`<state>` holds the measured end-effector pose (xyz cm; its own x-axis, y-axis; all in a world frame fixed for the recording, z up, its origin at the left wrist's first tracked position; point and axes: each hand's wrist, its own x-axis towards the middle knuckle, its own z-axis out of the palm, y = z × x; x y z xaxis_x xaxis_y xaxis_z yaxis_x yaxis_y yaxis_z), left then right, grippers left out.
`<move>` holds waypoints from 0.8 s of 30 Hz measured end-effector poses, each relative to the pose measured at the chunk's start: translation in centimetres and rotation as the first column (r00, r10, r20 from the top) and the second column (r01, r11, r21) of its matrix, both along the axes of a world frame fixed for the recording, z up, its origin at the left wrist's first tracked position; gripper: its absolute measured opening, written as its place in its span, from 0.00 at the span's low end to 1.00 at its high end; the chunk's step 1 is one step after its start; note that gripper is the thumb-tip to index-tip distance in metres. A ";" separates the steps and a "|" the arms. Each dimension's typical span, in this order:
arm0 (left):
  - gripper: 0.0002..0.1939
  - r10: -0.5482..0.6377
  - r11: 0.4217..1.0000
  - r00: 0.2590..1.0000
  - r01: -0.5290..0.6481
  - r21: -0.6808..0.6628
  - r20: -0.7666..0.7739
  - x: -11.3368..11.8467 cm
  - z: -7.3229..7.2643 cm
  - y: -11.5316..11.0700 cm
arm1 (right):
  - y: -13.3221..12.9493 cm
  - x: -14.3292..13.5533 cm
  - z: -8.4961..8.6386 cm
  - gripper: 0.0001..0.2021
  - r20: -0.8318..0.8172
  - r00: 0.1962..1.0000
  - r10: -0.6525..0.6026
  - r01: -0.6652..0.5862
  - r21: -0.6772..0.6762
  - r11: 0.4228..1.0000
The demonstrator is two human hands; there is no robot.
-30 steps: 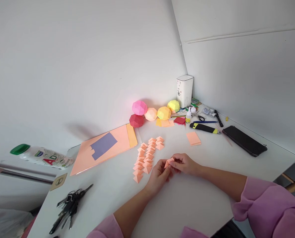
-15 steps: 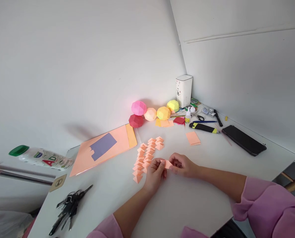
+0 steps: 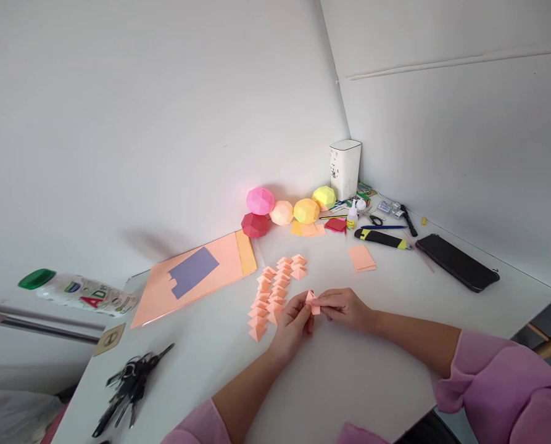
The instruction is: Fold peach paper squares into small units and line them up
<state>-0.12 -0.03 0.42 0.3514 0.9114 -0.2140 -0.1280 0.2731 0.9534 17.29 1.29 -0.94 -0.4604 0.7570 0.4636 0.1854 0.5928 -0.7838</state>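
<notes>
Between my two hands is a small peach piece of folded paper [image 3: 314, 303], with a pointed top and a flap below. My left hand [image 3: 294, 320] pinches it from the left, thumb in front. From the right, the fingers of my right hand [image 3: 343, 305] close on its other edge. Just left of my left hand, rows of peach folded paper pieces [image 3: 279, 280] with pointed tips overlap one another on the white table [image 3: 349, 382]. Two flat peach paper rectangles [image 3: 361, 258] lie beyond my right hand.
Faceted paper balls [image 3: 260, 201] stand along the wall. Right of them are a glue bottle [image 3: 352, 216], a box cutter [image 3: 381, 238] and a black phone [image 3: 457, 262]. Peach sheets [image 3: 164, 290], a white bottle [image 3: 85, 295] and keys [image 3: 131, 385] lie leftward.
The peach paper piece has been turned and folded between my fingers; it now shows a pointed top with a flap beneath. My right fingers have stretched out across it.
</notes>
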 end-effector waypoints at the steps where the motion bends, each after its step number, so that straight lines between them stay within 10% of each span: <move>1: 0.24 0.009 1.000 1.000 -0.009 -0.002 0.001 0.0 0.0 0.0 | 0.1 0.0 -0.1 0.12 -0.002 1.000 0.003 -0.003 0.006 1.000; 11: 0.23 0.021 0.999 0.997 -0.017 0.051 -0.079 0.1 -0.3 -0.2 | 0.1 0.0 0.0 0.11 -0.046 0.999 0.013 -0.013 -0.014 1.000; 24: 0.22 -0.088 0.982 0.985 0.111 0.151 -0.151 -0.2 -0.6 -0.7 | -0.4 -0.2 0.8 0.10 -0.201 0.974 -0.100 -0.037 -0.583 0.812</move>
<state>-0.31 -0.76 -0.20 0.4184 0.8997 -0.1244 0.0332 0.1218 0.9920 17.06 0.86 -0.11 -0.3739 0.9273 0.0164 -0.0150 0.0117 -0.9998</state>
